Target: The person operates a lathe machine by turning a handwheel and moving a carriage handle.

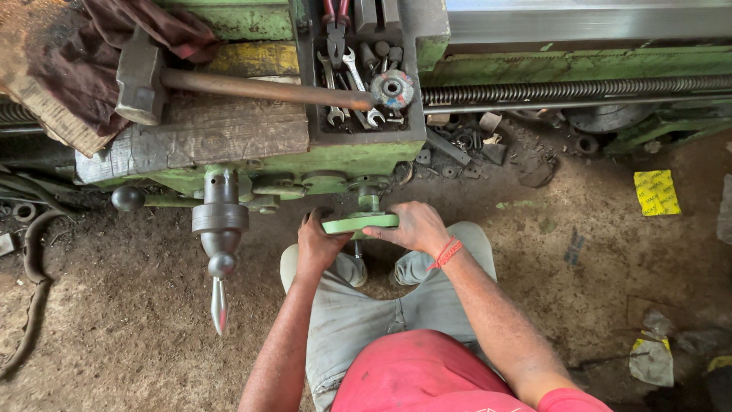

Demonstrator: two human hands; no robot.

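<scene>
Both hands grip the green handwheel [360,223] below the lathe's tool tray [366,76]: left hand [319,246] curled around its left rim, right hand [415,227] clasped over its right rim.

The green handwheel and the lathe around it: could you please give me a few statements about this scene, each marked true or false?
1. Both hands grip the green handwheel. True: left hand, right hand.
2. The sledgehammer lies on the floor. False: it rests on the wooden block atop the lathe.
3. Spanners lie in the tool tray. True.
4. The right wrist is bare. False: it wears a red thread band.
</scene>
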